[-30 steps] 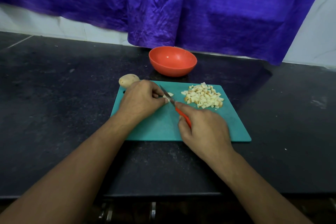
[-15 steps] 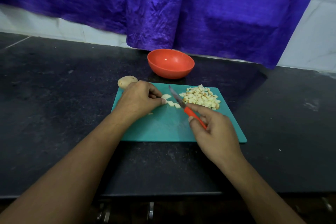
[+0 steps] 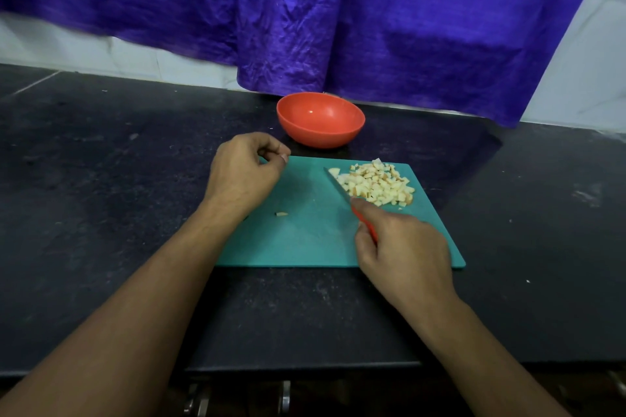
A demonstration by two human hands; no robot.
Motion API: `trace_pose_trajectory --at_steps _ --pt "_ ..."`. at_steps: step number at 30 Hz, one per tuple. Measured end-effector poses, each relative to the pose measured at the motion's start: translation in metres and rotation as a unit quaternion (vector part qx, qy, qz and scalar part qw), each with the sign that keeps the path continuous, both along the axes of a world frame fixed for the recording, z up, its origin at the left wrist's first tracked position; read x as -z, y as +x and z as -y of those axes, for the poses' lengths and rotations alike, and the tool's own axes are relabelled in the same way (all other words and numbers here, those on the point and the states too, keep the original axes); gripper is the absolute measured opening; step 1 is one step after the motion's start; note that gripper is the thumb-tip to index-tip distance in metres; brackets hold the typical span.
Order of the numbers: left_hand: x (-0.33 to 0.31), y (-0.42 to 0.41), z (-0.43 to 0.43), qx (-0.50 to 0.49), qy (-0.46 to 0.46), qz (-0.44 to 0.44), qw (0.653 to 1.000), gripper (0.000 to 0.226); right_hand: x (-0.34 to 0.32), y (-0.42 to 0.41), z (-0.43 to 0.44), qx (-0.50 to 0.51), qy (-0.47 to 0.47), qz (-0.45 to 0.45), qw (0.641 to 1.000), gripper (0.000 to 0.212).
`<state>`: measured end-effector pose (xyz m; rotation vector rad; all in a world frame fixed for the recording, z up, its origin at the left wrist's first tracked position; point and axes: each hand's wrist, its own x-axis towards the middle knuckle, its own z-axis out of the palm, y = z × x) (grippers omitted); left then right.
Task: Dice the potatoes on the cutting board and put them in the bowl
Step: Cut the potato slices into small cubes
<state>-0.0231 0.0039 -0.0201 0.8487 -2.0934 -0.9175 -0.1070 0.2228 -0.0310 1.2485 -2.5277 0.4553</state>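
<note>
A teal cutting board [image 3: 305,240] lies on the black counter. A pile of diced potato [image 3: 377,186] sits on the board's far right part. My right hand [image 3: 403,254] grips a red-handled knife [image 3: 338,184], its blade against the left side of the pile. My left hand [image 3: 244,169] hovers with curled fingers over the board's far left corner. It covers the spot where the whole potato lay, so that potato is hidden. One small potato scrap [image 3: 281,214] lies alone near the board's left edge. The orange bowl [image 3: 318,135] stands empty just behind the board.
The black counter [image 3: 101,213] stretches wide to both sides of the board. A purple cloth [image 3: 338,27] hangs against the white wall behind the bowl. The counter's front edge runs under my forearms.
The knife swept the loose dice right into the pile. My left hand lifted off the board's middle and moved back over the far left corner, covering the whole potato.
</note>
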Motion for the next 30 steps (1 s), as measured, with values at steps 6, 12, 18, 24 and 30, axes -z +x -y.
trace_pose_trajectory --at_steps 6,12,18,24,30 --pt "-0.001 0.0 -0.006 0.032 -0.013 0.005 0.999 0.01 -0.001 -0.001 -0.007 0.034 -0.041 0.046 0.998 0.044" --pt "-0.002 0.003 0.0 0.011 -0.011 -0.009 1.0 0.01 -0.002 -0.001 -0.011 0.033 -0.108 0.078 0.991 0.042" --pt "0.001 -0.013 -0.019 0.066 -0.069 0.042 0.995 0.013 0.007 -0.016 -0.007 0.043 -0.222 0.162 0.961 0.039" --pt "-0.014 -0.07 -0.027 0.109 -0.149 0.182 0.966 0.029 0.008 -0.021 -0.007 0.034 -0.246 0.194 0.949 0.039" --pt "-0.014 -0.096 -0.026 0.105 -0.109 0.268 0.951 0.012 0.007 -0.023 -0.008 0.03 -0.24 0.188 0.952 0.039"
